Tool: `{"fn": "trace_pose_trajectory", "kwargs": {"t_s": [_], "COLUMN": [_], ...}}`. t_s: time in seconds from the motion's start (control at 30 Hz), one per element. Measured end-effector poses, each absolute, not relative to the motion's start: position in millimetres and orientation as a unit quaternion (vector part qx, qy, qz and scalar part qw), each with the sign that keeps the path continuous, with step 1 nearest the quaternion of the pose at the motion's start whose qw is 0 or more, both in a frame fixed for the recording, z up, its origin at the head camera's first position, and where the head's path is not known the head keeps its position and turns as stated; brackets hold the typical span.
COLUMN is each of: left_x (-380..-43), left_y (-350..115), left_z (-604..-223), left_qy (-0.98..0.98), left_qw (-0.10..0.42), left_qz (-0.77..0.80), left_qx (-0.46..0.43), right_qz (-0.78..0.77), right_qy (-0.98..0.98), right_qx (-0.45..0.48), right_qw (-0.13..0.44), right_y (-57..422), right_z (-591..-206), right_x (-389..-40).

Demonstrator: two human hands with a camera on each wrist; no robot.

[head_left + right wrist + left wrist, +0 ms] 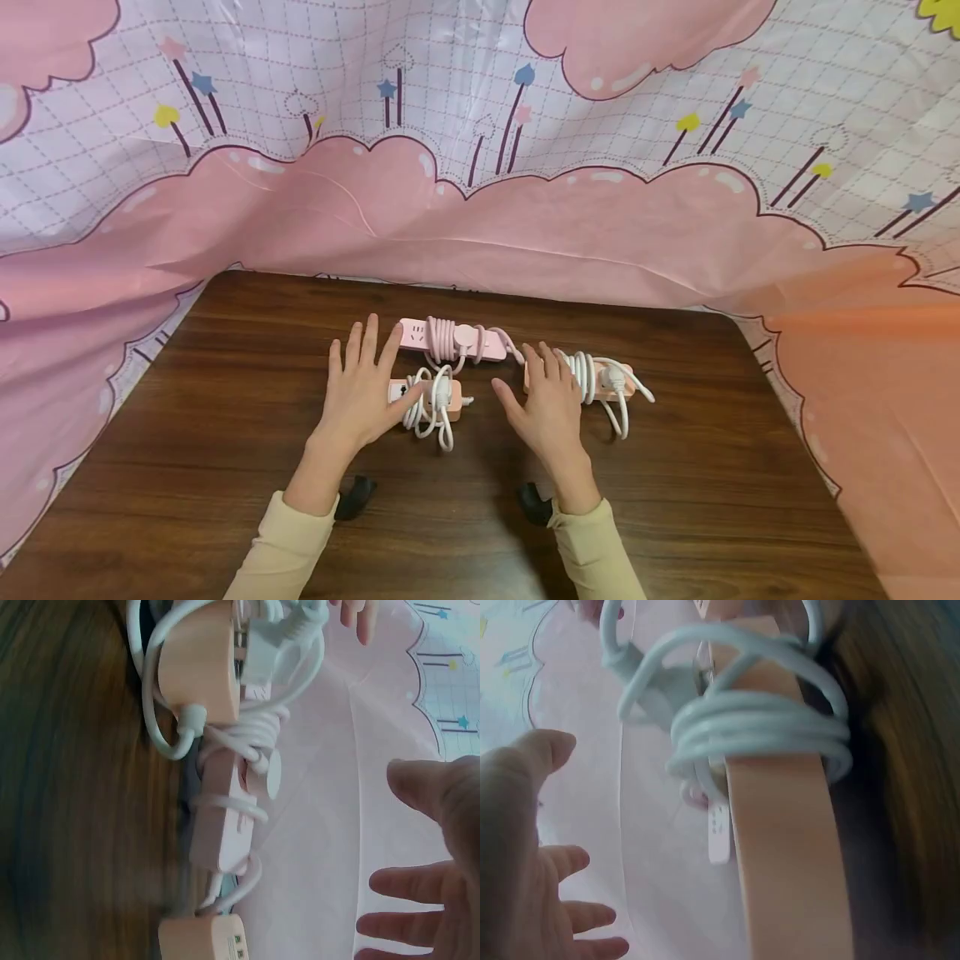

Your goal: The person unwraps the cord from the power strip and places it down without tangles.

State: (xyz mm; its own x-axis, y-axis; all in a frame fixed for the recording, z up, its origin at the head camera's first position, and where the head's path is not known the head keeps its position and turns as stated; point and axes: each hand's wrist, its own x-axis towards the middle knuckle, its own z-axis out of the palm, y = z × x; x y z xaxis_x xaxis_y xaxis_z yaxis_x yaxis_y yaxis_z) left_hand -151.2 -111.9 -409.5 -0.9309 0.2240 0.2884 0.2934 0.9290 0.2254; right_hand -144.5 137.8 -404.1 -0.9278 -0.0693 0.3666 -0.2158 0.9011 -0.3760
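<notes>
Three power strips lie on the dark wooden table, each wrapped in its own cord. The pink power strip (492, 344) is farthest back. In front of it sits a peach power strip with a white cord (442, 397), its left end partly behind my left hand (360, 396). Another peach power strip (600, 380) lies to the right, its left end covered by my right hand (549, 406). Both hands hover with fingers spread, holding nothing. In the left wrist view, coils of white cord (757, 731) circle a peach body beside the fingers.
A brown wooden tabletop (225, 450) spreads around the strips. A pink and white patterned curtain (465, 242) hangs behind and at both sides. Black straps (534, 505) show at my wrists.
</notes>
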Motion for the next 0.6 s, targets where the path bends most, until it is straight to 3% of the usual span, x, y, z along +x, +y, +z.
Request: {"fn": "trace_pose_trajectory", "kwargs": {"t_s": [0.17, 0.6], "left_x": [-151, -143], "left_y": [-133, -172], "left_z": [-415, -440], "left_qy": [-0.966, -0.937], "left_qw": [0.099, 0.058], "left_qz": [-0.196, -0.317], "left_qx": [-0.141, -0.134], "right_qz": [0.281, 0.382], "right_qy": [-0.930, -0.889], "right_qx": [0.121, 0.163], "right_qw": [0.205, 0.192], "right_y": [126, 95], "right_z": [-407, -419], "right_x": [-146, -151]}}
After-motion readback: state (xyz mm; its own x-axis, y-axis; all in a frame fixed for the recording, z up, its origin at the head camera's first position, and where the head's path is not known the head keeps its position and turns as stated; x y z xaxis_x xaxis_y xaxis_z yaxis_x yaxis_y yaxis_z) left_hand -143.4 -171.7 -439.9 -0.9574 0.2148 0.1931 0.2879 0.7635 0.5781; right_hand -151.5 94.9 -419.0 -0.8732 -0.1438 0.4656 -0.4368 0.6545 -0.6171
